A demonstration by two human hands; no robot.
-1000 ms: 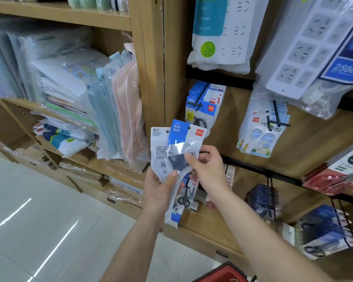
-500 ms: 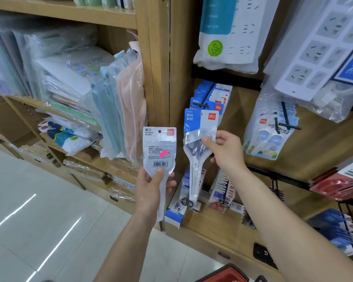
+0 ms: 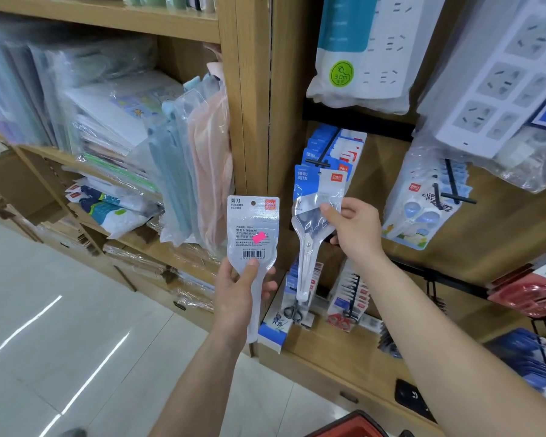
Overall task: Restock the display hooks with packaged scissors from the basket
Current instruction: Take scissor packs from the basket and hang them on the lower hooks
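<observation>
- The right pack (image 3: 312,216) of scissors hung upright in front of the wooden back panel with its printed face to the camera. Its top edge was right at the cross-tip of the black hook (image 3: 324,152). Whether the two touched could not be told.
- The right hand (image 3: 356,231) pinched this pack at the right edge of its wide upper part. The thumb (image 3: 328,212) lay on the front face and the other fingers were curled behind. The narrow lower end hung free below the hand.
- Matching blue-and-white packs (image 3: 349,146) sat on the hook behind the held one.
- The left pack (image 3: 252,228) stood upright just left of the right pack, apart from it. Its back face showed a barcode (image 3: 253,254) and a pink sticker (image 3: 259,237).
- The left hand (image 3: 240,291) gripped it at the neck. The thumb pressed on the face just under the barcode, and the fingertips wrapped round from behind and showed at the right edge. The narrow tail ran down past the palm.
- More carded goods (image 3: 349,298) hung on lower hooks beneath both packs.
- The red rim of the basket (image 3: 355,419) showed at the bottom edge, its contents out of view.
- Bagged power strips (image 3: 369,48) hung above, and clip cards (image 3: 423,209) hung to the right.
- Left of the wooden post (image 3: 252,105), shelves held plastic-wrapped folders (image 3: 183,159).
</observation>
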